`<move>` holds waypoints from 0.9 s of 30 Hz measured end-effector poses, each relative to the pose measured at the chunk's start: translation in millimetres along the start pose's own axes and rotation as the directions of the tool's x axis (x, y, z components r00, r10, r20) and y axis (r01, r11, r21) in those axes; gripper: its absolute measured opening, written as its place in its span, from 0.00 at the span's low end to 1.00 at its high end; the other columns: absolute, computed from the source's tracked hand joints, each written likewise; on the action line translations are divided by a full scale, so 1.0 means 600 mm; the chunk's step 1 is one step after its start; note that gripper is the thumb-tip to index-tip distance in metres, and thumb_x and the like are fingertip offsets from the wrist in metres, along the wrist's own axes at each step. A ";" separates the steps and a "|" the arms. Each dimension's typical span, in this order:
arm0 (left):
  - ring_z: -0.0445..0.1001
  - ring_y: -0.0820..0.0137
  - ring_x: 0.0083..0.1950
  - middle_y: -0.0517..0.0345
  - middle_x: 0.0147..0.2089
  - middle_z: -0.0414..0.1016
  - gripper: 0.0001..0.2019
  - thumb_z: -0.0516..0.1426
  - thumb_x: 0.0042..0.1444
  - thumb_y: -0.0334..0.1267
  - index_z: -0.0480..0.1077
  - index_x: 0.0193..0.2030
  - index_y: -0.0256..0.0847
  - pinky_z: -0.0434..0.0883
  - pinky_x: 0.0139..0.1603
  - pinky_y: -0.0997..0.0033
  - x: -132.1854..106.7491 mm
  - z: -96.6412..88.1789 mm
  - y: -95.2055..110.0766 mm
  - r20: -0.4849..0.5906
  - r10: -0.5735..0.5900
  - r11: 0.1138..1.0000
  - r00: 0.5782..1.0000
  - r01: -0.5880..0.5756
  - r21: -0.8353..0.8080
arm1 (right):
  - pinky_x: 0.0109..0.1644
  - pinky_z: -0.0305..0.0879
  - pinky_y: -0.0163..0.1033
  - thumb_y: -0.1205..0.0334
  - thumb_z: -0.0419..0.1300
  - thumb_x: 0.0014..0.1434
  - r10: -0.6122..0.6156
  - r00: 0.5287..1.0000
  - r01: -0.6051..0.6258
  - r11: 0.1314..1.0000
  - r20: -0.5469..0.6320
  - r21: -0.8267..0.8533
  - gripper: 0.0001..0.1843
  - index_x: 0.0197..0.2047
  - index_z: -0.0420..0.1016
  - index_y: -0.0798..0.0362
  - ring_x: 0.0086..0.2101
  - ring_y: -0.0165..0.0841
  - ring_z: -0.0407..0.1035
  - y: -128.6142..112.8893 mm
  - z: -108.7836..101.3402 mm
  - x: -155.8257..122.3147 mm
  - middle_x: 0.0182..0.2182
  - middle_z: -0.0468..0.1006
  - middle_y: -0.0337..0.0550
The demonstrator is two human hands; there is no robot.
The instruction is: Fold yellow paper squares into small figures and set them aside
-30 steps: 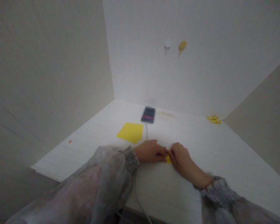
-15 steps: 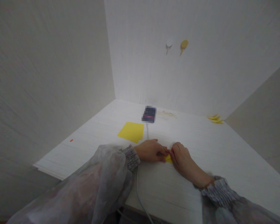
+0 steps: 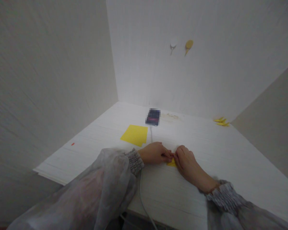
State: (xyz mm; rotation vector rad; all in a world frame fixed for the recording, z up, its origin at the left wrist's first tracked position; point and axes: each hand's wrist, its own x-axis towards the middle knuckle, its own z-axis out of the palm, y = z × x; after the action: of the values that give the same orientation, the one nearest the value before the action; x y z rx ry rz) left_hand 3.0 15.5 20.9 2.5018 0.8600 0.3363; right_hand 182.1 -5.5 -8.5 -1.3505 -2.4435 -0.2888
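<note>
My left hand [image 3: 158,153] and my right hand [image 3: 186,160] meet over a small folded piece of yellow paper [image 3: 172,163] on the white table. Both sets of fingers are closed on it, the left from its left side and the right from its right. Most of the paper is hidden under the fingers; only a small yellow part shows below them. Beyond my left hand lies a flat stack or sheet of yellow paper [image 3: 135,135].
A dark phone-like device [image 3: 153,117], blurred out, lies near the back wall with a pale cable [image 3: 151,134]. Several folded yellow paper pieces [image 3: 222,121] sit in the right back corner. A small red bit [image 3: 73,144] is at left. Two hooks [image 3: 189,44] hang on the wall.
My fingers have shifted very slightly over the folded yellow paper, and a little less of it shows. Both hands otherwise hold the same place.
</note>
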 end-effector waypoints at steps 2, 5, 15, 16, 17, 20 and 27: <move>0.67 0.71 0.49 0.63 0.46 0.71 0.11 0.52 0.51 0.42 0.70 0.40 0.48 0.46 0.59 0.60 0.001 0.002 -0.002 -0.009 0.019 1.000 1.000 -0.019 -0.005 | 0.31 0.54 0.37 0.65 0.43 0.58 0.016 1.000 -0.016 1.000 0.020 0.001 0.11 0.28 0.62 0.56 0.30 0.33 0.60 -0.002 -0.002 0.001 0.28 0.64 0.45; 0.68 0.70 0.48 0.63 0.45 0.72 0.11 0.53 0.50 0.44 0.70 0.40 0.48 0.46 0.59 0.61 0.002 0.003 -0.006 -0.032 0.026 1.000 0.999 -0.026 0.010 | 0.31 0.54 0.37 0.66 0.43 0.58 0.033 0.999 -0.033 0.999 0.042 -0.007 0.11 0.28 0.63 0.57 0.29 0.33 0.60 -0.004 -0.004 0.001 0.29 0.64 0.45; 0.69 0.69 0.46 0.63 0.41 0.74 0.12 0.54 0.48 0.44 0.71 0.40 0.50 0.55 0.54 0.65 0.003 0.006 -0.007 -0.026 -0.004 0.999 1.000 0.005 0.042 | 0.30 0.53 0.36 0.62 0.44 0.57 0.066 0.997 -0.067 0.998 0.026 0.023 0.11 0.28 0.62 0.56 0.29 0.33 0.61 -0.002 -0.003 0.000 0.28 0.65 0.45; 0.69 0.69 0.46 0.63 0.41 0.74 0.12 0.54 0.48 0.44 0.71 0.40 0.50 0.55 0.54 0.65 0.003 0.006 -0.007 -0.026 -0.001 0.999 1.000 0.002 0.042 | 0.29 0.53 0.36 0.62 0.44 0.57 0.071 0.997 -0.071 0.997 0.023 0.023 0.11 0.28 0.62 0.56 0.29 0.33 0.61 -0.002 -0.002 0.000 0.28 0.65 0.44; 0.69 0.70 0.46 0.63 0.42 0.74 0.11 0.54 0.49 0.44 0.70 0.40 0.50 0.55 0.54 0.65 0.002 0.005 -0.006 -0.027 0.004 0.999 1.000 -0.003 0.044 | 0.29 0.53 0.36 0.62 0.44 0.57 0.074 0.997 -0.074 0.997 0.022 0.024 0.11 0.28 0.62 0.56 0.29 0.33 0.60 -0.001 -0.001 -0.001 0.27 0.65 0.44; 0.69 0.70 0.46 0.63 0.43 0.73 0.12 0.53 0.50 0.44 0.69 0.41 0.51 0.52 0.56 0.63 -0.001 0.004 -0.003 -0.025 0.022 0.998 0.999 -0.021 0.066 | 0.30 0.53 0.36 0.61 0.44 0.57 0.072 0.997 -0.073 0.997 0.020 0.030 0.11 0.28 0.62 0.55 0.29 0.33 0.61 0.000 0.001 -0.001 0.28 0.65 0.44; 0.67 0.70 0.49 0.62 0.48 0.69 0.16 0.50 0.53 0.45 0.62 0.49 0.53 0.47 0.58 0.57 -0.007 0.003 0.000 -0.016 0.095 0.987 0.995 -0.092 0.132 | 0.29 0.52 0.36 0.61 0.45 0.56 0.120 0.992 -0.122 0.991 0.032 0.052 0.11 0.28 0.62 0.55 0.28 0.34 0.61 0.000 0.003 0.000 0.27 0.65 0.44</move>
State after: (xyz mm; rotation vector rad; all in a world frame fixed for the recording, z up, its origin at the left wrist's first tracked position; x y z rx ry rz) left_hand 0.3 11.9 19.1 2.6711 0.7990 0.3491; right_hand 181.6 -4.8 -10.4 -1.4819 -2.3627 -0.1731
